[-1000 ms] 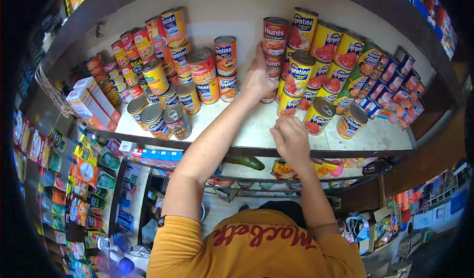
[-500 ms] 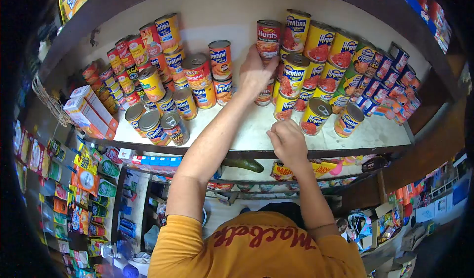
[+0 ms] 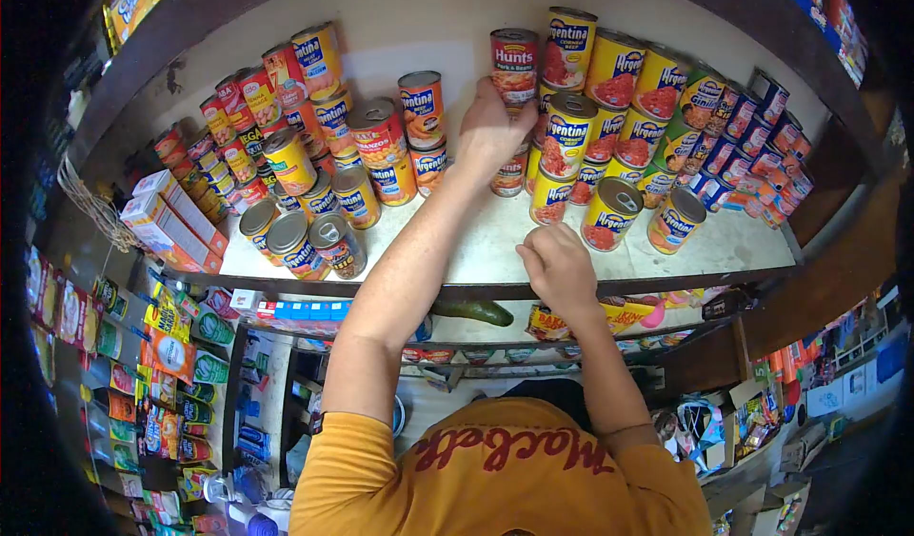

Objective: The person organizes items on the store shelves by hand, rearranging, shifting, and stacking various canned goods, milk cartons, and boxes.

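My left hand (image 3: 493, 136) reaches to the back of the shelf, its fingers wrapped round the middle of a stack of Hunt's cans. The top Hunt's can (image 3: 515, 65) shows above the fingers, and a lower can (image 3: 507, 176) shows below them; the middle one is mostly hidden. Just right of the stack stand yellow Argentina corned beef cans (image 3: 568, 136). My right hand (image 3: 557, 262) is closed near the shelf's front edge, below a corned beef can (image 3: 550, 198), its fingers curled in. Whether anything is inside it is hidden.
Left of my left hand stand orange Argentina cans (image 3: 422, 109) and a red garbanzos can (image 3: 379, 136). Single cans (image 3: 612, 214) stand at the front right. White and orange boxes (image 3: 169, 222) are at the far left. A green vegetable (image 3: 473, 312) lies on the shelf below.
My left hand has shifted over the middle Hunt's can, which showed more before and is now largely covered. My right hand stays closed near the edge. The camera view has shifted slightly.
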Demonstrator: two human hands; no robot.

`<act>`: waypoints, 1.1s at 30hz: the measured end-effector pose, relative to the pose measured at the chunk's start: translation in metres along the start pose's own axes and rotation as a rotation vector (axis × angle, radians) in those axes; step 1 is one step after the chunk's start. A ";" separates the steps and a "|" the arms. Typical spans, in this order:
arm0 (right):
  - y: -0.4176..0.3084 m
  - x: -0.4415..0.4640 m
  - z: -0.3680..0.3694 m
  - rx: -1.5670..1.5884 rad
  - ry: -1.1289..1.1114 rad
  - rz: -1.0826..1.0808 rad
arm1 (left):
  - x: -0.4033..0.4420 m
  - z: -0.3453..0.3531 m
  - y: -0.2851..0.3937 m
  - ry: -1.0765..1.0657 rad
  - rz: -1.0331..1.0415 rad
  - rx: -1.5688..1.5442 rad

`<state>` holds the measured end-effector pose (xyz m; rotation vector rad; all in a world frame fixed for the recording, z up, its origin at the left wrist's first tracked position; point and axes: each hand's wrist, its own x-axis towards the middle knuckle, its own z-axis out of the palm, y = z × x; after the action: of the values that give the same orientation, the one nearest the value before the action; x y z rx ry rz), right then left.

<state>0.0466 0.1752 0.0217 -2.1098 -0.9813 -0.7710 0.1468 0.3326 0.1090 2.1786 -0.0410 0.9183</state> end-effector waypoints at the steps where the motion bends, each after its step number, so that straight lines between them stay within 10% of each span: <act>1: -0.001 0.000 0.000 -0.002 -0.001 0.003 | 0.000 -0.001 0.000 -0.003 0.001 0.001; 33: 0.000 -0.002 0.002 -0.009 -0.004 0.021 | -0.005 -0.013 -0.006 -0.253 -0.036 0.096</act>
<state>0.0458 0.1762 0.0197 -2.1269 -0.9585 -0.7624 0.1371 0.3448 0.1083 2.3662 -0.0817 0.6316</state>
